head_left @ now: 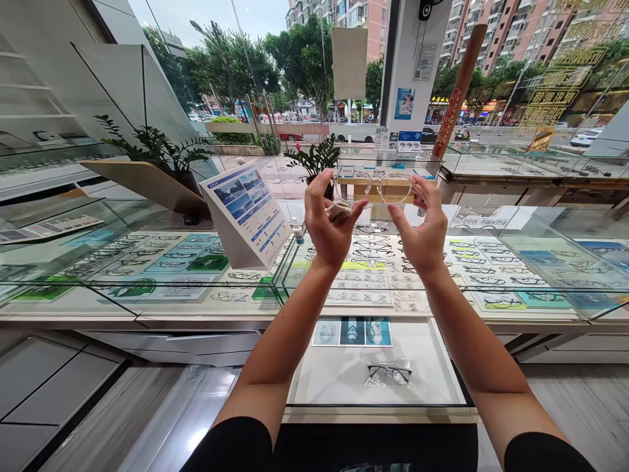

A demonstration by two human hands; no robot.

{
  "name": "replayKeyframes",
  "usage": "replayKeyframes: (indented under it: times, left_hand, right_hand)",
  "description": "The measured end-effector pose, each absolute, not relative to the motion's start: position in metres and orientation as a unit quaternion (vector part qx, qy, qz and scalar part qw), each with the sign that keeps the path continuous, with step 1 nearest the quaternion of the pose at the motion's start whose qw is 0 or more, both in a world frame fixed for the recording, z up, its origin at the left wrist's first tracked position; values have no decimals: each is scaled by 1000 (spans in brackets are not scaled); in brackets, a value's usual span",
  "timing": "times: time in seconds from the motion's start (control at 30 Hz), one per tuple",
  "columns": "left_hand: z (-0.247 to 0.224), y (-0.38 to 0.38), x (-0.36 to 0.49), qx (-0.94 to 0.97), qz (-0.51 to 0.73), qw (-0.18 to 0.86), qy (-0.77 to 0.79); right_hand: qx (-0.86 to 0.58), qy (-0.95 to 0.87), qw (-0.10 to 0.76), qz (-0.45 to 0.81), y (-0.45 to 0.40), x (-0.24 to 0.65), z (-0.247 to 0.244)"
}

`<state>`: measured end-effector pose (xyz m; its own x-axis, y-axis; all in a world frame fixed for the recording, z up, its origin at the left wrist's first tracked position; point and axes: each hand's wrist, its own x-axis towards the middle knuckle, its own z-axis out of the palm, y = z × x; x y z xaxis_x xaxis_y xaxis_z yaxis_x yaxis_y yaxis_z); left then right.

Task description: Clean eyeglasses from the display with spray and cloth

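Clear-framed glasses [376, 189] are raised above the glass counter, lenses facing the window. My left hand [330, 223] is closed on their left side, with a crumpled pale cloth [339, 210] also held against the palm. On the other side, my right hand [423, 226] pinches the right end of the same glasses between thumb and fingers. Below my forearms, dark-framed glasses in a clear plastic bag [389, 374] lie in an open white drawer [339, 387], near a strip of blue pictures [352, 332].
A glass display counter [304, 283] with rows of glasses spans the view. On it stand a white sign [250, 216] and a small bottle [297, 232]. Potted plants [162, 149] are behind, before the window. The drawer juts out toward my body.
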<state>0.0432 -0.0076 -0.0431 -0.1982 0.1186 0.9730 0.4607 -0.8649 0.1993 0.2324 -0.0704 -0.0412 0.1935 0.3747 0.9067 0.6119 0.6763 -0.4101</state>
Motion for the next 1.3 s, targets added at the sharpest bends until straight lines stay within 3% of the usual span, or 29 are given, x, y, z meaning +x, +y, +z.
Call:
replayKeyframes:
  times: [0.27, 0.77, 1.3]
  left_hand:
    - [-43, -10, 45, -621, -730, 132, -251]
    - [-34, -17, 41, -647, -716, -37, -259]
    - [-33, -29, 49, -656, -717, 3, -236]
  right_hand:
    - [-391, -620, 670, -117, -74, 230, -40]
    - [-340, -607, 719, -3, -78, 239, -31]
    - [-294, -560, 764, 129, -83, 243, -20]
